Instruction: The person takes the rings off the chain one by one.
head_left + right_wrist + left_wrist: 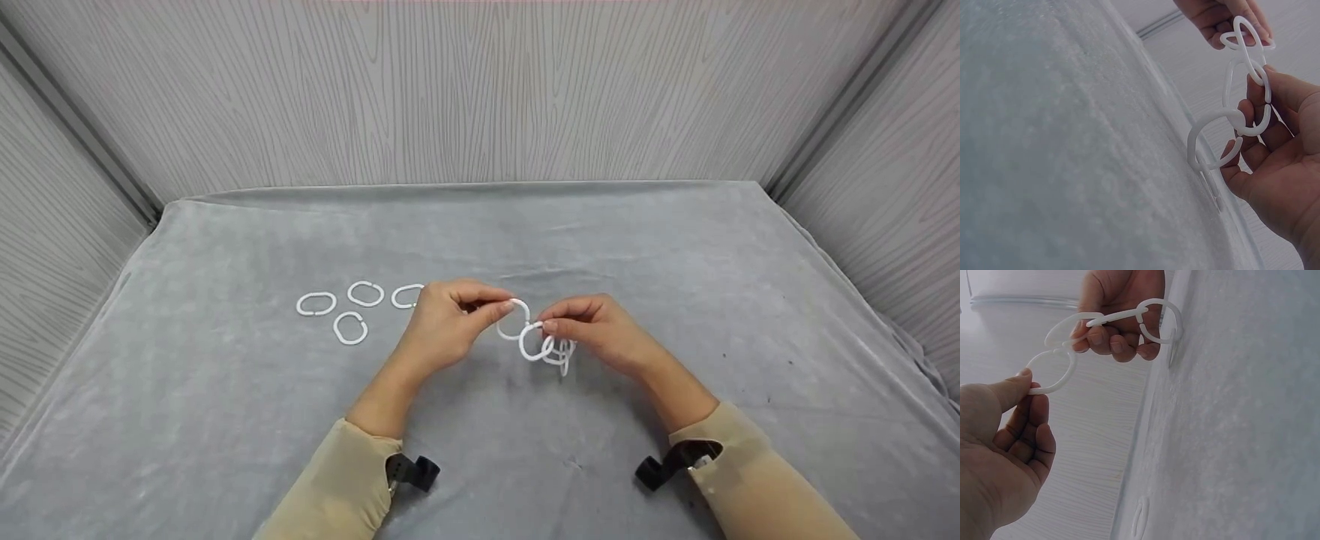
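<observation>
My left hand (pixel 448 328) pinches a white plastic chain link (pixel 1050 390) between thumb and fingertips. Just right of it, the right hand (pixel 604 335) pinches another white link (pixel 523 347) near its upper end. These two links meet between the hands, and in the left wrist view they overlap at one end. From the right hand's link a short chain of further links (pixel 1193 138) hangs down beneath the fingers, its lower end close to the cloth. Small gaps show in some of the oval rings. The right fingers partly cover the chain in the head view.
Several loose white links lie flat to the left, among them one oval link (pixel 350 342) nearest the front. Another link (pixel 403 286) is partly behind the left hand. Grey cloth (pixel 225 435) covers the table; a wood-grain panel (pixel 480 90) stands behind it, with side panels left and right.
</observation>
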The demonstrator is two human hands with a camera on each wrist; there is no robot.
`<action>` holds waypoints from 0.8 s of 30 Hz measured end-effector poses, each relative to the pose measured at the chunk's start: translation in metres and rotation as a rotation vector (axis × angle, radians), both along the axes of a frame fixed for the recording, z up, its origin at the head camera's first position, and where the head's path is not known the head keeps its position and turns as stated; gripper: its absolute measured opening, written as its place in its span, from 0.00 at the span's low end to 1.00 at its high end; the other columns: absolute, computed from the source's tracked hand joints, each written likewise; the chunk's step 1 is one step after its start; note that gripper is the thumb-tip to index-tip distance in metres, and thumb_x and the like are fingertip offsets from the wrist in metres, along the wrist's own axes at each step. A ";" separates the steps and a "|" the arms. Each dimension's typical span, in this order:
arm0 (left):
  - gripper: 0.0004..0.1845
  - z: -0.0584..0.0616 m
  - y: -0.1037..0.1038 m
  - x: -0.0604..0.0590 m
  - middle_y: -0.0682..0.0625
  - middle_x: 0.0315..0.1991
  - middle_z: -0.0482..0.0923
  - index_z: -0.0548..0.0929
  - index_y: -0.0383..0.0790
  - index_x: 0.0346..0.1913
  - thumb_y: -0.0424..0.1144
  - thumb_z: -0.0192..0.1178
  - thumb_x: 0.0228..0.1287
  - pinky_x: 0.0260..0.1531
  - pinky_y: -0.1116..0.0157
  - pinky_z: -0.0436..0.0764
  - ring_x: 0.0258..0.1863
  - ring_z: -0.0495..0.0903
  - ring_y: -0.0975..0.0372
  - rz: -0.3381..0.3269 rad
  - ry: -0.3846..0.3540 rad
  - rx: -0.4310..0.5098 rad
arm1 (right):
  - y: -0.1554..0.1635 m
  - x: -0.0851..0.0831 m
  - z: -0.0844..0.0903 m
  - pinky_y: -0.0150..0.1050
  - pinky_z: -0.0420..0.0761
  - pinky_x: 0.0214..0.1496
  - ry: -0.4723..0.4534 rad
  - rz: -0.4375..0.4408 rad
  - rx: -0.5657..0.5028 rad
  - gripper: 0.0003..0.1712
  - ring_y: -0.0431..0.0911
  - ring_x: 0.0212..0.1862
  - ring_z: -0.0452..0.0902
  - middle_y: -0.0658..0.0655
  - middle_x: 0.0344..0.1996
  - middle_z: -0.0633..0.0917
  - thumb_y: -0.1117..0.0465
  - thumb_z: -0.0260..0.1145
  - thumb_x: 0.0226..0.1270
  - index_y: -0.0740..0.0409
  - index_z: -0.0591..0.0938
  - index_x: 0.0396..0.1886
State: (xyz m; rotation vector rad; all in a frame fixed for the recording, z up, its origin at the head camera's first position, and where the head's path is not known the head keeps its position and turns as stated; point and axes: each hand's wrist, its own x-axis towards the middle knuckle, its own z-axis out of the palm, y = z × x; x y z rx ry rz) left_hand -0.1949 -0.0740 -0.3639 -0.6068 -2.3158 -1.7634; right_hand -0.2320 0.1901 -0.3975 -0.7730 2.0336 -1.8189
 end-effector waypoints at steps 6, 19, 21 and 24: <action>0.04 0.000 -0.002 -0.001 0.53 0.37 0.91 0.95 0.41 0.42 0.35 0.75 0.67 0.36 0.68 0.80 0.34 0.82 0.62 0.013 -0.012 0.010 | -0.001 0.001 0.001 0.38 0.86 0.45 0.013 -0.009 0.012 0.12 0.43 0.40 0.87 0.67 0.41 0.90 0.67 0.69 0.76 0.73 0.88 0.50; 0.05 0.005 -0.005 -0.002 0.52 0.37 0.91 0.94 0.38 0.43 0.35 0.74 0.68 0.37 0.67 0.82 0.35 0.85 0.62 0.031 -0.004 0.042 | -0.002 0.002 0.001 0.37 0.85 0.42 0.025 -0.034 0.035 0.11 0.42 0.38 0.86 0.73 0.41 0.89 0.66 0.71 0.74 0.70 0.89 0.49; 0.05 0.005 -0.005 -0.002 0.52 0.37 0.91 0.95 0.39 0.43 0.34 0.74 0.67 0.37 0.67 0.82 0.35 0.85 0.61 0.037 -0.007 0.049 | -0.002 0.001 0.001 0.37 0.85 0.43 0.025 -0.034 0.035 0.11 0.42 0.39 0.86 0.70 0.41 0.89 0.66 0.71 0.74 0.71 0.89 0.49; 0.05 0.006 -0.006 -0.001 0.52 0.37 0.91 0.95 0.39 0.43 0.34 0.75 0.67 0.38 0.67 0.82 0.35 0.85 0.61 0.043 -0.012 0.059 | -0.002 0.001 0.000 0.36 0.85 0.43 0.029 -0.040 0.038 0.11 0.42 0.39 0.86 0.67 0.40 0.90 0.67 0.71 0.74 0.71 0.89 0.49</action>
